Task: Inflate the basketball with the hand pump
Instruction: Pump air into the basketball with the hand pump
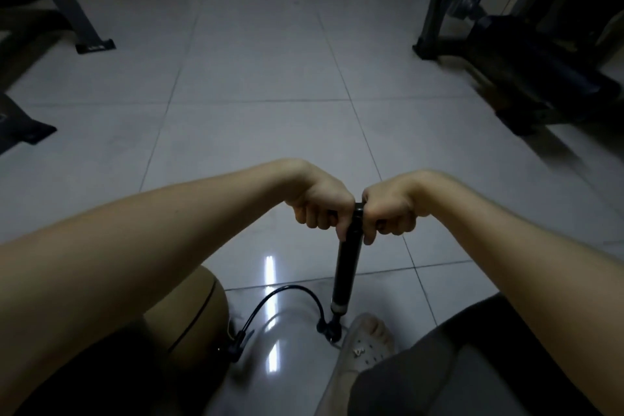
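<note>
The left hand [320, 206] and right hand [388, 213] each gripped the crossbar handle atop the pump [346, 267], fists closed round it either side of the barrel. The pump stood nearly upright. From its base a hose [287, 290] arched left to what seemed the basketball [206, 307], half hidden under the forearm [135, 246].

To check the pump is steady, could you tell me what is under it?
The pump stands on the tiled floor, a pale shoe at its base; anything beneath the shoe is covered.
</note>
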